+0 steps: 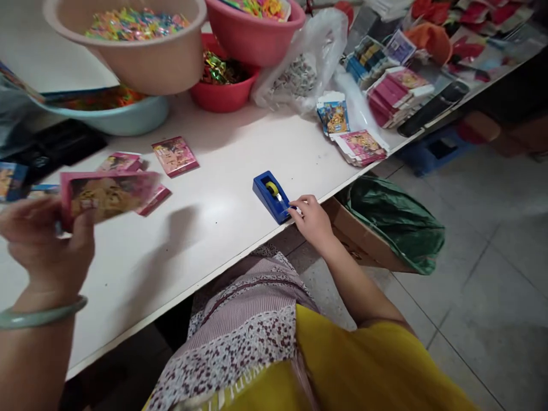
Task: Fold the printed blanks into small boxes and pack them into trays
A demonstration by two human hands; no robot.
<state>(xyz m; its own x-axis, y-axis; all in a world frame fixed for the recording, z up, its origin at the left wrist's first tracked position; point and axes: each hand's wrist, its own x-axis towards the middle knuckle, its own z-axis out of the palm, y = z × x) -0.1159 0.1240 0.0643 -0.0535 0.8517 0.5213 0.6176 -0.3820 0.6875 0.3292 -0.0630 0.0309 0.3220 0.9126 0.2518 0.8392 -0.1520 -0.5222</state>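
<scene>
On the left, my left hand (pixel 51 240) is closed around a pink picture box (pixel 113 197), raised above the table and slightly blurred. My right hand (pixel 312 220) pinches at the cutting end of a blue tape dispenser (pixel 269 194) by the table's front edge. A strip of clear tape (pixel 286 209) seems to run to those fingertips, though it is hard to make out. The dispenser holds a small roll on a yellow core (pixel 272 188). Behind the raised box lie more pink boxes, one (pixel 175 156) flat on the white table (pixel 231 148).
A beige basin (pixel 171 63) of colourful small pieces, a pink basin (pixel 257 34), a red basin (pixel 222 91) and a light blue basin (pixel 128 120) line the back. Flattened cartons (pixel 362 145) sit at the right. Below the edge stands a green-lined cardboard box (pixel 394 222).
</scene>
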